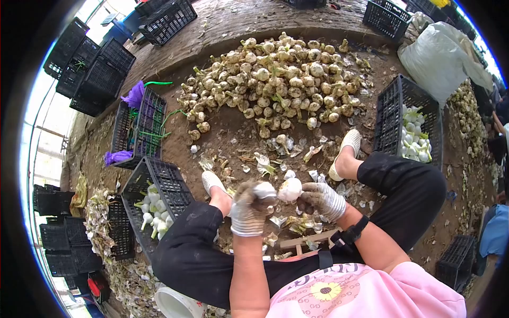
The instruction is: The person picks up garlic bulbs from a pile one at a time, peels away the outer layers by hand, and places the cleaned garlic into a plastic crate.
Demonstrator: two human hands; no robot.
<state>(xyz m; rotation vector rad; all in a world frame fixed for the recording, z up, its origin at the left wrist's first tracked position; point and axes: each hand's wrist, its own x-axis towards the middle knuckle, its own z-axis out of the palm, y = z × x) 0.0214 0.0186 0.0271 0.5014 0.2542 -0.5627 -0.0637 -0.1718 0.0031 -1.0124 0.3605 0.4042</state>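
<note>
While the person is sitting with knees spread wide over a brown dirt floor (172,148), both hands are meeting near each other in front of the body, wearing pale striped knit gloves with darkened fingers. The right hand (322,200), below a black wrist strap (356,231), is closing its fingertips on the side of a round white garlic bulb (290,190), which is sitting between the two hands. The left hand (248,208) is curling its fingers around a blurred white rounded piece (265,190), lying just beside the bulb; whether the two are touching, blur is making impossible to tell, and so is what the piece is.

Beyond the hands, a broad heap of soil-stained, tan garlic bulbs (275,79) is covering the floor, and papery whitish skins (264,163) are lying scattered between it and the feet. By the left knee, a black slatted plastic crate (172,183) is holding cleaned white bulbs with greenish stems (154,212); beyond it, another black crate is carrying bright purple netting (134,95). By the right knee, a tall black plastic crate (389,114) is holding more white bulbs (415,135), and a bulging white sack (437,61) is standing just behind it.
</note>
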